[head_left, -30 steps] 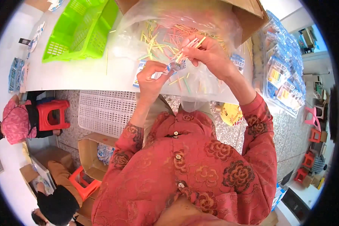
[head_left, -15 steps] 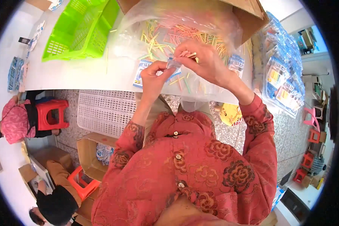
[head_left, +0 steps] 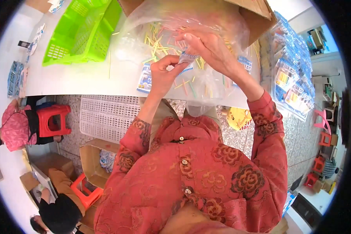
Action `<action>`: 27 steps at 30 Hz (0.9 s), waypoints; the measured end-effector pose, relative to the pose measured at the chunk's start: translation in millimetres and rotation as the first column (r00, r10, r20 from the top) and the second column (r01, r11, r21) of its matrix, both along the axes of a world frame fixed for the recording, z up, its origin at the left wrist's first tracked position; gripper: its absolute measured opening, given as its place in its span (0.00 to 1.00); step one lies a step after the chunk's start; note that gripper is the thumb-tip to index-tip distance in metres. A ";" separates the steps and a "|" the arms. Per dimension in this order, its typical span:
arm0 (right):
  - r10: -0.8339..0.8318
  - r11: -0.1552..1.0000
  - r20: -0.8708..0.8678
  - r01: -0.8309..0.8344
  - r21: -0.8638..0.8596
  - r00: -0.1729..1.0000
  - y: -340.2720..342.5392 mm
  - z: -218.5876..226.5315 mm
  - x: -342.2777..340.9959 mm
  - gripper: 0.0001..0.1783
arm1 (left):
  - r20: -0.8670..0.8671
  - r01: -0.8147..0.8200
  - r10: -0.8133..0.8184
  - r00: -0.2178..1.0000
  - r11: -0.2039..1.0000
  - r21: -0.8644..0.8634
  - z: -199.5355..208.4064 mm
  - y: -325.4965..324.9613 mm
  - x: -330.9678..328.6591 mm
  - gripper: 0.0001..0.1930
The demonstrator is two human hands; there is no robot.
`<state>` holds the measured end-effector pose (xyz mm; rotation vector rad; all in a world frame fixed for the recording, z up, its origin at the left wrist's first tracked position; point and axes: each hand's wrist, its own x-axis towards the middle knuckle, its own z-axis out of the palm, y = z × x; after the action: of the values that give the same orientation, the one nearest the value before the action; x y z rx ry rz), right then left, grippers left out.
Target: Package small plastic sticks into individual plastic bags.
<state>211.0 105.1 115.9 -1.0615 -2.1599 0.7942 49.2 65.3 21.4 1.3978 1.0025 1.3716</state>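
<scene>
At one white table (head_left: 70,80), left hand (head_left: 164,75) pinches one packet (head_left: 188,57) near right hand (head_left: 216,52).

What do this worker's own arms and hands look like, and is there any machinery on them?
Long red patterned-fabric sleeves, with large brown and dark flowers, cover the arms but stop short of the wrists. The left hand and right hand are bare, five-fingered human hands; no gloves, cables or machinery show.

The right hand (head_left: 212,50) has straightened, seemingly releasing its sticks; the packet (head_left: 188,57) sits farther forward.
</scene>
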 end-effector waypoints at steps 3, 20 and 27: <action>-0.026 0.988 -0.150 0.003 -0.152 0.988 -0.6 1.6 -1.9 0.22 | 0.017 0.003 -0.003 1.000 1.000 -0.010 -2.0 -0.5 1.0 0.05; 0.270 0.954 -0.068 -0.277 -0.117 0.960 -12.8 -15.2 -10.0 0.22 | 0.065 -0.045 0.054 0.996 0.991 -0.127 -17.4 -17.7 -19.1 0.06; 0.051 0.988 0.070 -0.040 -0.149 0.996 45.9 -76.9 7.7 0.20 | 0.157 -0.126 0.158 0.975 0.972 -0.198 -23.4 -39.5 -39.1 0.07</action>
<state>218.7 151.0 39.0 -1.1352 -2.2222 0.9626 10.1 25.9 -2.1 1.0674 1.1026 1.4359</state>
